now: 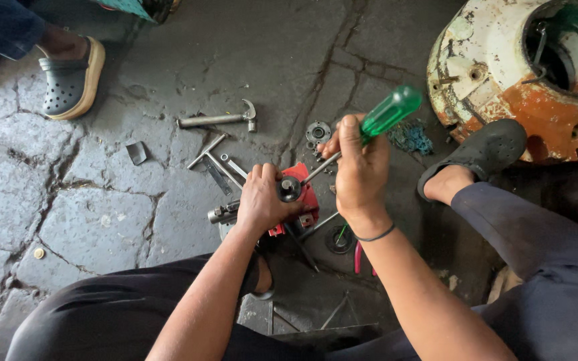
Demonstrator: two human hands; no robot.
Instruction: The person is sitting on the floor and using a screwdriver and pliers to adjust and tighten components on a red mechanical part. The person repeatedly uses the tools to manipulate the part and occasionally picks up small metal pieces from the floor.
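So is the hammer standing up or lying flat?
Lying flat: the hammer rests on its side on the stone floor, away from both hands.

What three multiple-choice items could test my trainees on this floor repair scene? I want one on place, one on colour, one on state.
1. Where does the hammer lie?
A. on the stone floor beyond the hands
B. inside the round rusty housing
C. on the person's lap

2. What colour is the screwdriver handle?
A. red
B. green
C. yellow

3. What does the left hand do?
A. hangs free
B. grips the red part
C. lifts the hammer

Answers: 1 A, it lies flat on the floor; 2 B, the right hand holds a clear green handle; 3 B, its fingers wrap the part.
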